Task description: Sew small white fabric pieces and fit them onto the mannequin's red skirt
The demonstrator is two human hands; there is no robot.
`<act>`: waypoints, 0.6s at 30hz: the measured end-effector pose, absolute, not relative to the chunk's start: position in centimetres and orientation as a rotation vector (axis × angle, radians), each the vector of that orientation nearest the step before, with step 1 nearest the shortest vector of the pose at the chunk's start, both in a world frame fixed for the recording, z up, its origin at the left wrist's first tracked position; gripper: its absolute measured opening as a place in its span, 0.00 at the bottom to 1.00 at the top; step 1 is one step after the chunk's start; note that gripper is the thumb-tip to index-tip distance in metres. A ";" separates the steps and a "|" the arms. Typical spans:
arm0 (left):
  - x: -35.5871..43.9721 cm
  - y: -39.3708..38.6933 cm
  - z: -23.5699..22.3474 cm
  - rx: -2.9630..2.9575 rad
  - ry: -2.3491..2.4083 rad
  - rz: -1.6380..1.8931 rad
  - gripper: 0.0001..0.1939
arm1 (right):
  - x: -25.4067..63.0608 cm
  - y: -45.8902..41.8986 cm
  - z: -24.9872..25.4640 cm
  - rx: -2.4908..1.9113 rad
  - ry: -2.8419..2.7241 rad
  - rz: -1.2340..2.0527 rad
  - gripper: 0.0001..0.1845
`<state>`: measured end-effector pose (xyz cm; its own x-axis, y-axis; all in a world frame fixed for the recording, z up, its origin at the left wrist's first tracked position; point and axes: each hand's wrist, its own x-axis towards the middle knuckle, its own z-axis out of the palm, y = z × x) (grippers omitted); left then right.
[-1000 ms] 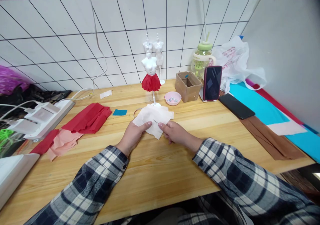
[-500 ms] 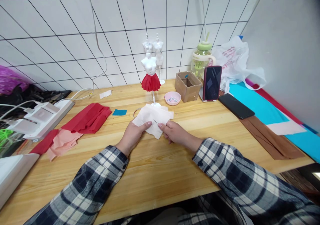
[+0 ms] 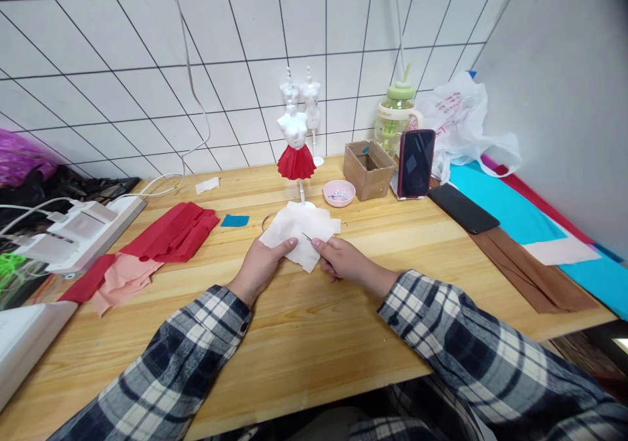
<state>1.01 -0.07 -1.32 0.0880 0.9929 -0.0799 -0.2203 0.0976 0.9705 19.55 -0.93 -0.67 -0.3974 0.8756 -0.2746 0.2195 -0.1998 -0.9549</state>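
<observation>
My left hand pinches the near left edge of a white piece of fabric that lies on the wooden table. My right hand is closed in a pinch on a thin needle whose tip points up and left over the fabric. Behind the fabric stands a small white mannequin in a red pleated skirt, with two more bare mannequins behind it.
Red and pink fabric pieces lie at the left, beside a small blue scrap. A pink bowl, a cardboard box, an upright phone, a flat phone, a green-lidded cup and coloured sheets stand right. A power strip sits far left.
My right hand has lifted the needle slightly, so its tip points a little higher over the white fabric. The left hand has kept its hold.
</observation>
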 end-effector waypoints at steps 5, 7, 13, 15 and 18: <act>1.0 0.0 -1.4 1.040 1.050 1.183 0.25 | 19.6 -0.8 -0.7 -1.288 -1.545 1.661 0.24; 0.9 0.0 -1.4 1.059 1.056 1.177 0.24 | 19.6 -0.7 -0.7 -1.298 -1.540 1.666 0.23; 0.9 0.1 -1.6 1.011 1.056 1.183 0.25 | 19.6 -0.8 -0.5 -1.290 -1.538 1.674 0.20; 0.9 0.1 -1.5 0.996 1.046 1.188 0.26 | 19.6 -0.9 -0.5 -1.295 -1.538 1.661 0.19; 1.0 0.0 -1.5 0.996 1.034 1.188 0.26 | 19.7 -0.9 -0.5 -1.298 -1.539 1.646 0.18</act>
<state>0.97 -0.01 -1.47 0.0791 0.9926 -0.0924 -0.2283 0.1083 0.9675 19.68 -0.87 -0.51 -0.3943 0.8747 -0.2817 0.2224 -0.2066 -0.9528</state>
